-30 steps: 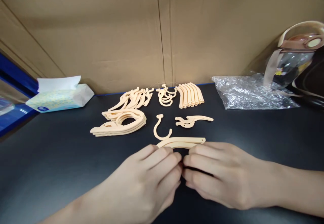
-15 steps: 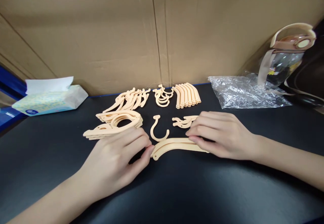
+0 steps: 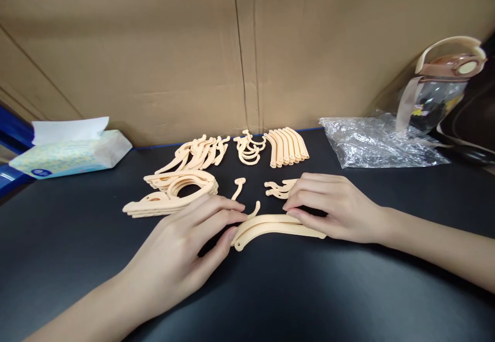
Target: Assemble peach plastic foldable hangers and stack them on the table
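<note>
Two pale peach hanger arms (image 3: 274, 225), curved plastic strips, lie side by side on the black table in front of me. My left hand (image 3: 193, 239) is at their left end, thumb against the near side and fingertips over the top edge. Its fingers also cover the middle of a loose hanger hook (image 3: 240, 183). At the right end, my right hand (image 3: 332, 208) holds the arms with thumb and fingers, hiding part of them. Small forked pieces (image 3: 279, 190) stick out beyond its fingers. Left of the hook, a stack of folded hangers (image 3: 170, 197) partly passes behind my left hand.
Along the back lie a pile of curved pieces (image 3: 201, 151), a cluster of hooks (image 3: 249, 150) and a row of hanger arms (image 3: 286, 147). A tissue pack (image 3: 73, 151) sits far left. At right are a clear plastic bag (image 3: 371, 143) and a bottle (image 3: 441, 94). Cardboard (image 3: 154, 48) stands behind.
My left hand's fingers have spread and reached right, now covering part of the hook. The hanger arms have shifted slightly nearer; the right hand stays at their right end.
</note>
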A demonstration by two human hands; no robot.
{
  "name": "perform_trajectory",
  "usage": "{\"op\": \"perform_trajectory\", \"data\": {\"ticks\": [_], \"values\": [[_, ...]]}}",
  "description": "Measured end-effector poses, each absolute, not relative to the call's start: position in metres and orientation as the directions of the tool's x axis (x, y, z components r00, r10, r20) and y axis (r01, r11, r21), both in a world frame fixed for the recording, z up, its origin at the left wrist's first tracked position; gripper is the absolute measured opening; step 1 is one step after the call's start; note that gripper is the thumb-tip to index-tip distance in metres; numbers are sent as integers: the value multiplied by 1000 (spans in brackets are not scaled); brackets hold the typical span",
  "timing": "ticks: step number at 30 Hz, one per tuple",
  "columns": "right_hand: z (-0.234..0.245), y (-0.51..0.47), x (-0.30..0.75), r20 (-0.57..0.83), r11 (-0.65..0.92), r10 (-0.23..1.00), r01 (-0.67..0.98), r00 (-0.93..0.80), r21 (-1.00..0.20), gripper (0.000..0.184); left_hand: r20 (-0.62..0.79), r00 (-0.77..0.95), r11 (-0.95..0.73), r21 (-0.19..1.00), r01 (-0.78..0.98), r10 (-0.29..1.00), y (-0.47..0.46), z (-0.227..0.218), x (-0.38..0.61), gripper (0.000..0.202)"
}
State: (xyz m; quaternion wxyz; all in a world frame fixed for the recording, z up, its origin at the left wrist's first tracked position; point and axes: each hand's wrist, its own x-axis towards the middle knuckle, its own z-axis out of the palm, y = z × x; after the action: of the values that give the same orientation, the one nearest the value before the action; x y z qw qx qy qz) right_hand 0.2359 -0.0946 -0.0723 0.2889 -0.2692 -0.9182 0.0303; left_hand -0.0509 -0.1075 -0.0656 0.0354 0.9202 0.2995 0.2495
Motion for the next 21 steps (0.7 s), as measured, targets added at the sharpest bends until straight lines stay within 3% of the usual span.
{"op": "perform_trajectory", "data": {"ticks": [6, 21], "values": [[-72, -92, 236, 496, 849, 522, 477, -694, -226, 21, 432, 715, -829, 178, 531, 550, -112, -67, -49, 28], [-72, -93, 236, 491, 850, 522, 476, -698, -227, 22, 516, 675, -798, 29, 602, 528, -101, -65, -54, 16]]}}
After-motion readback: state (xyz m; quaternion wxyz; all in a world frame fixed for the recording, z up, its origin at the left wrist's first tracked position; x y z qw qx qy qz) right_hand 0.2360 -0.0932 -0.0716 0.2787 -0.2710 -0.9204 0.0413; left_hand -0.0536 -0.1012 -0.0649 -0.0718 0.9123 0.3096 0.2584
